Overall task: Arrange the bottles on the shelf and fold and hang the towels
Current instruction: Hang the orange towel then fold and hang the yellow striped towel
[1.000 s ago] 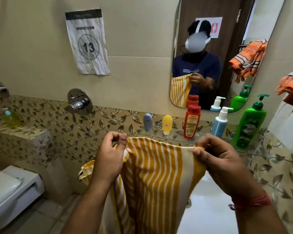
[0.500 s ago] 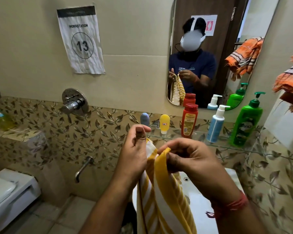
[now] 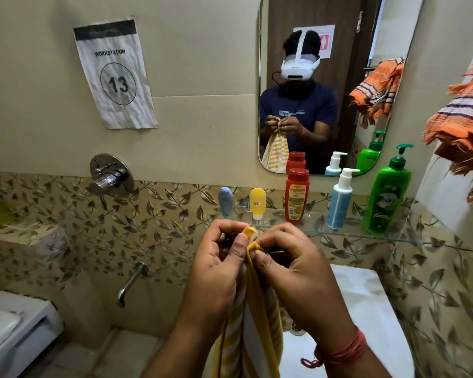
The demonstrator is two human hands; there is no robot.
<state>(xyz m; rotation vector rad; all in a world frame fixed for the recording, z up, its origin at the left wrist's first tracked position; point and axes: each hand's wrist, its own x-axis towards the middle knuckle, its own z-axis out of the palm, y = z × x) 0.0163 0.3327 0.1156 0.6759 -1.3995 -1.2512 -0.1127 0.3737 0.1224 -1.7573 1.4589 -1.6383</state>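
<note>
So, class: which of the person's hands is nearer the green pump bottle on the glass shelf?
Right. The right hand sits below-left of the green pump bottle; the left hand is farther left, beyond the yellow striped towel.

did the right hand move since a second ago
Yes. The right hand has swung left to meet the left hand, folding the striped towel; it now sits below the yellow bottle, not the blue pump bottle.

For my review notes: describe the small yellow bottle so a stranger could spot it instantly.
Below the mirror a glass shelf carries five bottles. The small yellow bottle stands second from the left, between a grey-blue tube and a red bottle. It alone is yellow, standing cap-down.
</note>
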